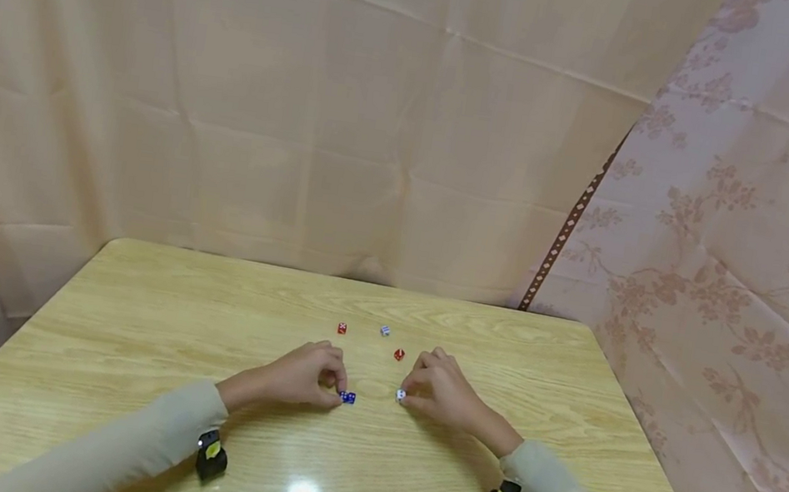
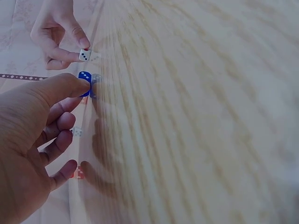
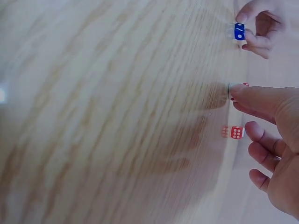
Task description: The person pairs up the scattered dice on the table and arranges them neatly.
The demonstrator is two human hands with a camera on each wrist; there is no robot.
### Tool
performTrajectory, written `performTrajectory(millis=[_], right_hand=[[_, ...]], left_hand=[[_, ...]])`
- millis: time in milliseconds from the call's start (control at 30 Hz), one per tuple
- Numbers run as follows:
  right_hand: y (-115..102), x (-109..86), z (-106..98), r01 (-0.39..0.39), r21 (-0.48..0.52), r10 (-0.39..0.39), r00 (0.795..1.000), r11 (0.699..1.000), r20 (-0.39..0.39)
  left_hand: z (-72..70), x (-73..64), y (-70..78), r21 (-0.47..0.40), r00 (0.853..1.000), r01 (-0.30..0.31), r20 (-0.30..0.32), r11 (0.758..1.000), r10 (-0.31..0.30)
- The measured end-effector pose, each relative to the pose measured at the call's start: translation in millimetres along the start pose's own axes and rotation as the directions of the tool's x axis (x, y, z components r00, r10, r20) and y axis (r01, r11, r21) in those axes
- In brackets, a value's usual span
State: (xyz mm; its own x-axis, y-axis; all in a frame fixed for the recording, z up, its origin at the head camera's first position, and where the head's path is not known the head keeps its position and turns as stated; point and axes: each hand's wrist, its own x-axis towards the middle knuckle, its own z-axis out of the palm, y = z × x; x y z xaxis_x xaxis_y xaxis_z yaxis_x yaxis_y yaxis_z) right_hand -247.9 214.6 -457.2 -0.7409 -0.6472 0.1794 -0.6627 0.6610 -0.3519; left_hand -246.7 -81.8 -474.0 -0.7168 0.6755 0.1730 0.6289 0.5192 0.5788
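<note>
Two blue dice [image 1: 351,398] appear to sit side by side on the wooden table. Between thumb and index finger, my left hand [image 1: 308,375] pinches the nearer-to-hand one; the thumb partly covers the blue dice [image 2: 84,76] in the left wrist view. To the right, my right hand [image 1: 444,392] pinches a white die [image 1: 401,395] with dark pips, low over the table or touching it; I cannot tell which. In the right wrist view the right thumb hides most of that die. A red die [image 1: 399,354] lies just beyond the right fingers.
Farther back on the table [image 1: 206,295] lie another red die [image 1: 342,328] and another white die [image 1: 385,330]. A beige curtain [image 1: 307,116] hangs behind the table's back edge, and a flowered pink cloth [image 1: 739,269] hangs along the right side.
</note>
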Motion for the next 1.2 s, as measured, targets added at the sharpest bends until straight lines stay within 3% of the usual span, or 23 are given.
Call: performTrajectory(millis=[967, 1200], right_hand=[[-6.0, 0.1, -4.6, -0.026, 0.046, 0.026, 1.000, 0.999, 0.014], [-4.2, -0.3, -3.5, -0.026, 0.051, 0.026, 1.000, 0.998, 0.015]], left_hand=[[-2.4, -0.6, 2.1, 0.047, 1.000, -0.017, -0.015, 0.999, 0.018], [-7.9, 0.8, 4.5, 0.045, 1.000, 0.015, -0.014, 0.999, -0.014]])
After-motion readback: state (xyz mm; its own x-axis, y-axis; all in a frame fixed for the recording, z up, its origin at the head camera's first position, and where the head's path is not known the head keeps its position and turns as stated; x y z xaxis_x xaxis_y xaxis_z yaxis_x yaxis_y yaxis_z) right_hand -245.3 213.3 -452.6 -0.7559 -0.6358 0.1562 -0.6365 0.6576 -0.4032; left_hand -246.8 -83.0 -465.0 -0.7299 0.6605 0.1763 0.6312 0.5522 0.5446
